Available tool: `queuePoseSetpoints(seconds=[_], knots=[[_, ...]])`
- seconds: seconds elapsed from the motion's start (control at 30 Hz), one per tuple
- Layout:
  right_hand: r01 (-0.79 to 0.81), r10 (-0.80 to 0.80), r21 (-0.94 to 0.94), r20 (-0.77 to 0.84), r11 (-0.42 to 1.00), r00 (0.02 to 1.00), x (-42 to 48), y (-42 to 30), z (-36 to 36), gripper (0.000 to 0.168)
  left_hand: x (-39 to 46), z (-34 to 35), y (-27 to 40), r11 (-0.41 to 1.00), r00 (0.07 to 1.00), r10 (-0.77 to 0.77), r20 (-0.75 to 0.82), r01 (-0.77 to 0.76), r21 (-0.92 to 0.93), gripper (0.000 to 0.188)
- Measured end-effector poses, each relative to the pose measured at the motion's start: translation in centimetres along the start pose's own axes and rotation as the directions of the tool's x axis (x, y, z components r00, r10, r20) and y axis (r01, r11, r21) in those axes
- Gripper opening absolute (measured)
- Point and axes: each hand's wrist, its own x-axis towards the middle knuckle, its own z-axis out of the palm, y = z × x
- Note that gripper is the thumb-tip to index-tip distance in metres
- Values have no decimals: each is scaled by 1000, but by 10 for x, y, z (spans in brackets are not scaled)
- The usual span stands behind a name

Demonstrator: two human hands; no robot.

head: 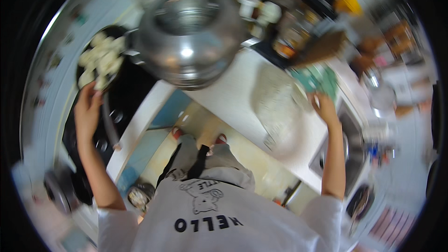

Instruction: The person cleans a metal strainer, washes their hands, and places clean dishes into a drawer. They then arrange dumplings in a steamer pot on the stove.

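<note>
My left hand (86, 106) is at the near rim of a black frying pan (113, 32) on the left. Its fingertips meet the lowest of several pale, dumpling-like food pieces (103, 56); whether they grip one is unclear. My right hand (324, 107) is over the counter at the right, fingers bent, beside a green cloth or bag (320, 78). A pale, thin-edged thing (302, 96) lies at its fingertips, too blurred to show whether it is held. Left of that hand, a crumpled, translucent plastic sheet or bag (274, 103) is on the white counter.
A large steel pot (189, 54) stands between the black hob (131, 87) and the counter (224, 87). Bottles (288, 43) and a brown board (323, 47) are at the back right. A steel sink (323, 154) lies by my right forearm. The pan's handle (110, 122) points towards me.
</note>
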Motion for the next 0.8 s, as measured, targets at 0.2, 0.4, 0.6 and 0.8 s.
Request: queuePoseSetpoints(seconds=[0.2, 0.4, 0.6, 0.8], knots=[[-251, 144, 238, 391, 938, 909, 2, -50, -12, 51, -31, -40, 3, 982, 991, -124, 52, 115, 147, 34], [86, -4, 504, -163, 859, 987, 19, -111, -121, 36, -53, -74, -37, 901, 947, -92, 307, 210, -380, 37], [393, -95, 530, -502, 751, 859, 112, -348, -55, 37, -41, -80, -114, 954, 957, -223, -185, 176, -242, 32], [208, -293, 687, 7, 696, 956, 226, -519, 90, 63, -32, -95, -159, 947, 938, -225, -264, 146, -286, 27]])
